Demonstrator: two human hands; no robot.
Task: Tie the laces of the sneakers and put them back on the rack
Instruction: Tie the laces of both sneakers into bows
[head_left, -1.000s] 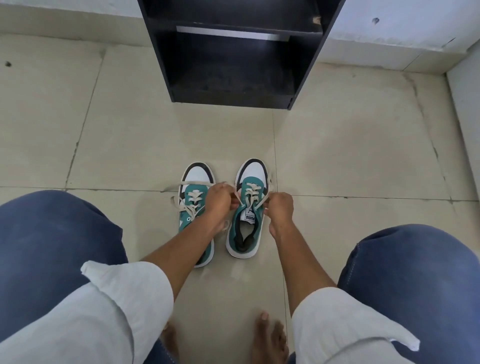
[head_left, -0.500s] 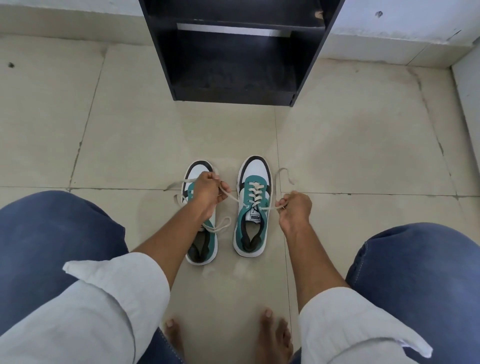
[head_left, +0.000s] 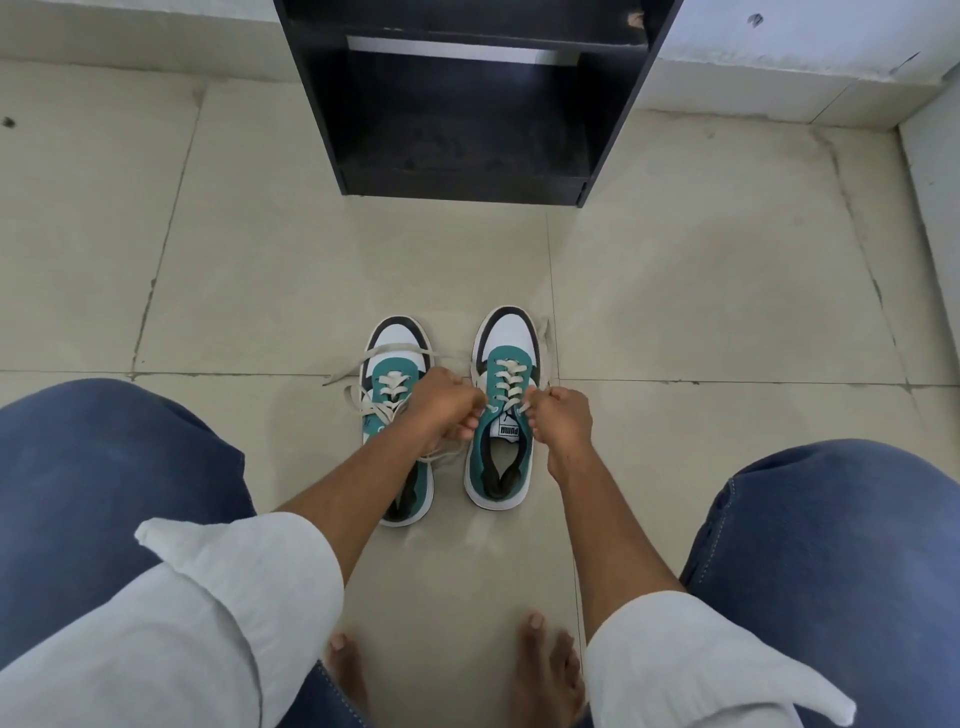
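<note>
On the floor tiles in the head view, both hands had drawn back in from the wide pull of half a sec. earlier, left hand & right hand each pinching a lace end of the right sneaker beside the left sneaker, so its knot looked only begun, w/ the rack well apart.

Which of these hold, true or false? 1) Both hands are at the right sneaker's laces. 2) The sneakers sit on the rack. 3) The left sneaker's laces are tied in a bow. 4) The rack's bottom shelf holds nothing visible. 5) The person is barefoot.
1) True: the left hand and right hand both grip laces at the right sneaker.
2) False: both stand on the floor, in front of the rack.
3) False: the laces of the left sneaker lie loose, trailing sideways.
4) True: only its dark board shows.
5) True: bare toes show below.
</note>
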